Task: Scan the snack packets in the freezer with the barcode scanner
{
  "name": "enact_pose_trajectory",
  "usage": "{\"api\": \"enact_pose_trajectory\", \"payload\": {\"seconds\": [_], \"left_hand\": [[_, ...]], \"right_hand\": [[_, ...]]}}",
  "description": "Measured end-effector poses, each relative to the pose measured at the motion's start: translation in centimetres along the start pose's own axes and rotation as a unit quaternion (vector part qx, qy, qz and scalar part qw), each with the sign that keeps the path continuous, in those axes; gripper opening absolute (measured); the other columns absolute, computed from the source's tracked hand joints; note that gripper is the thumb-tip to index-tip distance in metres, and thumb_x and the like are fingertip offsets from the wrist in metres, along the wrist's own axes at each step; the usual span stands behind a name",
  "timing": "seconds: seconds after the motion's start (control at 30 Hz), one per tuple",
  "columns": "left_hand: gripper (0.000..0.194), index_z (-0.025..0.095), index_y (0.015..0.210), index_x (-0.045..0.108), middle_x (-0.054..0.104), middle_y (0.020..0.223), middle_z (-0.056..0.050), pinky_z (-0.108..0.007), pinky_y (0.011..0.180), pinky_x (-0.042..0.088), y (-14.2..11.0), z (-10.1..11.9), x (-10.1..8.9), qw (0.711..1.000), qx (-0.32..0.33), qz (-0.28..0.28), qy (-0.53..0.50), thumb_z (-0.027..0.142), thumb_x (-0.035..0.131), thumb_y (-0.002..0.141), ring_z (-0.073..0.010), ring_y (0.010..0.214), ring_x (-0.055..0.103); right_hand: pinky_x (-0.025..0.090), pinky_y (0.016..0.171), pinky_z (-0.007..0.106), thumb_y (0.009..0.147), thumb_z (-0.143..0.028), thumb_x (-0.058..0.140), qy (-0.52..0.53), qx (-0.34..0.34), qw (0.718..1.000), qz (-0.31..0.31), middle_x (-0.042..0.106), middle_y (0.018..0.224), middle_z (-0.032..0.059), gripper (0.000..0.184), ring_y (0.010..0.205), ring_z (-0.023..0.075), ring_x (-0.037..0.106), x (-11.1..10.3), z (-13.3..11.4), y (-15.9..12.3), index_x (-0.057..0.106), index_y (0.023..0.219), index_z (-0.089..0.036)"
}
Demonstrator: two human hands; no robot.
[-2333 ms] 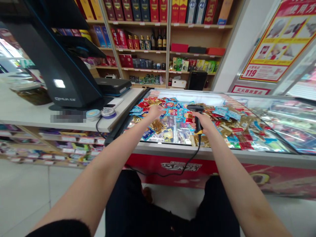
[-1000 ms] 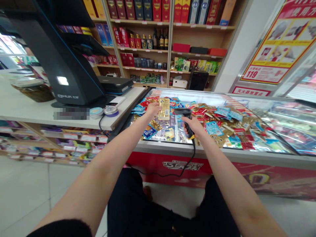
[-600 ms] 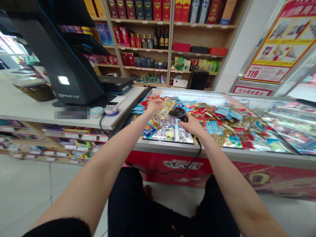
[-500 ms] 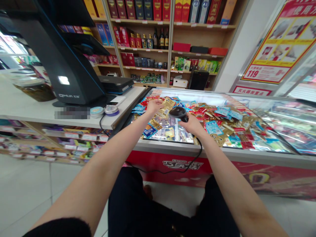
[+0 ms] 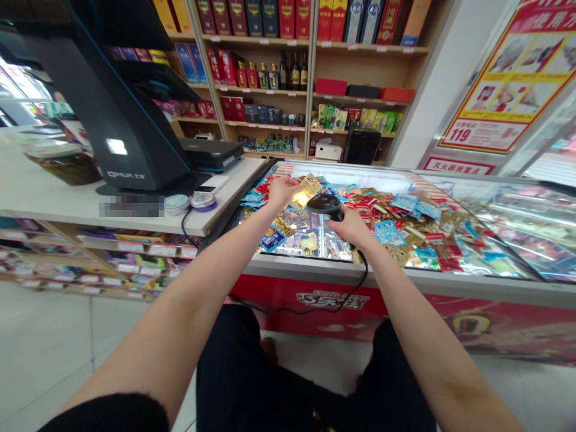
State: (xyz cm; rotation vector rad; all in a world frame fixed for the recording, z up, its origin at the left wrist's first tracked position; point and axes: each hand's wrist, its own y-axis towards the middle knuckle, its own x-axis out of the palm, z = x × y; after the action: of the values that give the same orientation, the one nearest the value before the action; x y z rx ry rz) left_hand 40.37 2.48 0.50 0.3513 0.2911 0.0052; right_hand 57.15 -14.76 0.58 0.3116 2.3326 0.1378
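Note:
My left hand [image 5: 282, 191] is closed on the edge of a gold snack packet [image 5: 306, 191], which shines brightly and is held above the freezer's glass top. In my right hand [image 5: 350, 225] is a black barcode scanner [image 5: 324, 204], its head close to the packet's right side. A black cable [image 5: 365, 270] runs down from the scanner and loops across the freezer front. Below and around both hands lie loose packets: a blue one [image 5: 272, 239] sits near the left forearm, and a mixed heap of red, gold and blue packets [image 5: 405, 219] spreads to the right.
The glass-topped freezer [image 5: 315, 267] stands directly before me. On the left, a white counter [image 5: 135, 219] carries a black register stand [image 5: 139, 138], a lidded jar [image 5: 63, 162] and small round tubs [image 5: 204, 201]. Shelves [image 5: 265, 90] with boxes and bottles rise behind.
The gold packet has tilted and now catches bright light on its face. Both hands keep nearly the same positions, the scanner still beside the packet.

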Motion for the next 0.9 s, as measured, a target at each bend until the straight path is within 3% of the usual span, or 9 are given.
{"api": "enact_pose_trajectory", "payload": {"seconds": [0.27, 0.37, 0.47, 0.6, 0.7, 0.83, 0.9], "left_hand": [[0.022, 0.017, 0.067, 0.067, 0.070, 0.066, -0.001, -0.027, 0.072, 0.052, 0.3, -0.1, 0.2, 1.000, 0.003, 0.006, 0.000, 0.020, 0.089, 0.062, -0.0184, 0.071, 0.068], [0.021, 0.017, 0.067, 0.066, 0.068, 0.064, 0.000, -0.026, 0.069, 0.051, 0.5, -0.5, 0.9, 1.000, -0.011, 0.003, -0.028, 0.016, 0.087, 0.063, -0.0158, 0.066, 0.065], [0.021, 0.017, 0.069, 0.064, 0.065, 0.063, 0.002, -0.025, 0.067, 0.051, 0.1, -0.5, 2.3, 0.996, -0.055, -0.010, -0.074, 0.010, 0.083, 0.063, -0.0133, 0.061, 0.062], [0.025, 0.017, 0.075, 0.064, 0.064, 0.060, 0.004, -0.025, 0.064, 0.053, -0.9, 0.7, 5.3, 0.972, -0.153, -0.068, -0.165, 0.001, 0.078, 0.062, -0.0131, 0.058, 0.063], [0.023, 0.015, 0.076, 0.064, 0.064, 0.059, 0.002, -0.024, 0.063, 0.054, -1.5, 2.3, 8.6, 0.948, -0.193, -0.117, -0.226, -0.004, 0.069, 0.064, -0.0129, 0.057, 0.064], [0.029, 0.010, 0.094, 0.073, 0.073, 0.073, -0.004, -0.027, 0.078, 0.059, -2.4, 4.8, 14.1, 0.931, -0.165, -0.173, -0.275, -0.001, 0.069, 0.067, -0.0143, 0.070, 0.070], [0.033, 0.012, 0.104, 0.076, 0.079, 0.089, -0.007, -0.032, 0.089, 0.059, -3.2, 5.7, 16.6, 0.944, -0.128, -0.192, -0.235, 0.006, 0.072, 0.072, -0.0174, 0.083, 0.074]], "right_hand": [[0.043, 0.056, 0.027, 0.076, -0.024, 0.069, 0.033, 0.010, 0.999, -0.002, 0.059, 0.056, -0.0005, 0.015, 0.056, 0.0191, 0.061, -0.1, 0.4, 0.1, 0.060, 0.087, -0.019], [0.040, 0.047, 0.025, 0.075, -0.022, 0.069, 0.107, 0.025, 0.994, -0.011, 0.053, 0.049, -0.0046, 0.016, 0.044, 0.0151, 0.052, 0.1, 1.0, 0.1, 0.055, 0.082, -0.021], [0.038, 0.040, 0.024, 0.075, -0.023, 0.070, 0.234, 0.053, 0.971, -0.014, 0.052, 0.047, -0.0064, 0.021, 0.037, 0.0120, 0.045, 0.0, 1.9, 0.1, 0.049, 0.079, -0.023], [0.038, 0.036, 0.023, 0.075, -0.027, 0.073, 0.344, 0.090, 0.935, 0.018, 0.053, 0.049, -0.0050, 0.025, 0.037, 0.0104, 0.044, -1.7, 3.7, 0.3, 0.049, 0.074, -0.023], [0.040, 0.036, 0.023, 0.072, -0.029, 0.078, 0.384, 0.115, 0.914, 0.060, 0.055, 0.051, -0.0044, 0.029, 0.039, 0.0107, 0.047, -4.1, 5.5, 0.4, 0.050, 0.075, -0.022], [0.039, 0.035, 0.023, 0.072, -0.030, 0.078, 0.408, 0.122, 0.892, 0.154, 0.056, 0.053, -0.0042, 0.026, 0.038, 0.0106, 0.047, -7.3, 8.4, 0.6, 0.054, 0.077, -0.020], [0.040, 0.035, 0.024, 0.073, -0.031, 0.077, 0.411, 0.128, 0.884, 0.183, 0.056, 0.053, -0.0036, 0.024, 0.039, 0.0114, 0.049, -8.7, 9.9, 0.7, 0.056, 0.077, -0.020]]}}
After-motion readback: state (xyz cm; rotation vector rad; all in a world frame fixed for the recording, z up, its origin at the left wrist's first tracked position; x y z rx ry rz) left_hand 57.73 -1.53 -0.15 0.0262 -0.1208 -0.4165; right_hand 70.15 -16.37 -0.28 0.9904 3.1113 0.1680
